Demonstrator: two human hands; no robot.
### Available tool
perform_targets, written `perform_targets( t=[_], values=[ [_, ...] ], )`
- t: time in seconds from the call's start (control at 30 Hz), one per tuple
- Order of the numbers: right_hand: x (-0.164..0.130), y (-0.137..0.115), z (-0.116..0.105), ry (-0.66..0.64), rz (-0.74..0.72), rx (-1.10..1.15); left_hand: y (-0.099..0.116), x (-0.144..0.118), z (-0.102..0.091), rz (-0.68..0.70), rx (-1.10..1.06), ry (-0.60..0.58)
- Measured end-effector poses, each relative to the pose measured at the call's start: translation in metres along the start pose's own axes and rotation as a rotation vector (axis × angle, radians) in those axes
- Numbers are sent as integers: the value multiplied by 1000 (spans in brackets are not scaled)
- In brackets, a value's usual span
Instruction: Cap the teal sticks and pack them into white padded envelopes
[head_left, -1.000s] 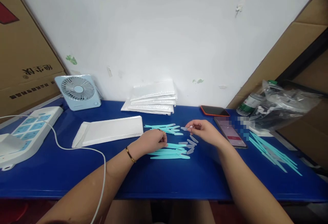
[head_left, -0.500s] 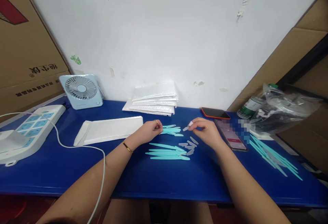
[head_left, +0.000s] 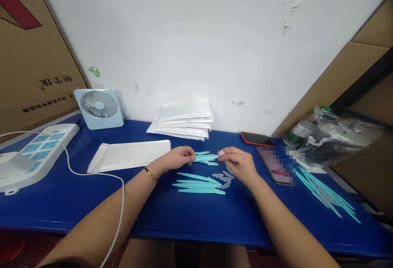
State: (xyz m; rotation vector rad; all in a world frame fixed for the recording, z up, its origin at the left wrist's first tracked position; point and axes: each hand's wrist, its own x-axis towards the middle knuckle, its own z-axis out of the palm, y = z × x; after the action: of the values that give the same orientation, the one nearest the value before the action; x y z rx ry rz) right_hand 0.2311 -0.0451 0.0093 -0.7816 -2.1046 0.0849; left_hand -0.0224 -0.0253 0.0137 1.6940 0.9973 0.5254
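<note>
Surface: blue counter [head_left: 190,215] set against a white wall [head_left: 190,34]. Cardboard boxes [head_left: 33,67] stand at far left, more cardboard at right. On the counter, L to R: white power strip [head_left: 33,149] w/ white cable [head_left: 92,174], small blue fan [head_left: 98,108], flat white envelope [head_left: 130,155], stack of white envelopes [head_left: 184,122] at the wall, two phones [head_left: 272,155], clear plastic bag [head_left: 334,137] w/ a bottle [head_left: 299,131] beside it, loose heap of teal sticks [head_left: 325,192] at right.

Hands: both forearms reach in from the near edge and meet mid-counter. Left hand [head_left: 178,158], ring and bracelet on, pinches one end of a teal strip [head_left: 205,157] just above the counter. Right hand [head_left: 238,163] is closed on a small clear cap [head_left: 221,152] held at fingertips, touching or just beside the strip's other end; cannot tell which.

Nearby: a row of teal strips [head_left: 199,184] lies flat just in front of the hands; spare clear caps [head_left: 224,176] lie beside it, below the right hand.
</note>
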Motion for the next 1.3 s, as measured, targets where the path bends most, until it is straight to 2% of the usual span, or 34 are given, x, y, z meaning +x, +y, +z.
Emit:
perform_targets(
  t=[0.13,0.2,0.27,0.33,0.4,0.5,0.57,0.63,0.77,0.83,0.9,1.17,1.3],
  values=[
    [2,1,-1,-73,35,39,-3,2,2,9,51,14],
    [0,8,-11,-157,150,10,-5,3,2,35,224,124],
    [-3,17,-23,-293,307,-38,-6,3,2,82,440,237],
    [-8,25,-32,-434,452,-67,-5,1,2,141,620,301],
    [-13,30,-35,-525,548,-53,-2,-1,4,199,721,291],
    [-17,32,-31,-577,620,-1,2,-7,9,253,743,123],
    [-16,30,-27,-550,651,1,4,-10,14,237,732,1],
    [-13,27,-24,-463,700,46,4,-11,18,177,737,-37],
    [-4,20,-22,-257,843,437,5,-10,19,76,704,19],
    [-1,18,-21,-192,886,618,5,-8,17,68,629,56],
    [0,15,-20,-151,910,702,4,-7,12,75,538,85],
    [1,12,-14,-97,847,744,0,-4,4,91,420,109],
    [1,13,-12,-63,900,745,1,-4,4,96,406,113]
  ],
)
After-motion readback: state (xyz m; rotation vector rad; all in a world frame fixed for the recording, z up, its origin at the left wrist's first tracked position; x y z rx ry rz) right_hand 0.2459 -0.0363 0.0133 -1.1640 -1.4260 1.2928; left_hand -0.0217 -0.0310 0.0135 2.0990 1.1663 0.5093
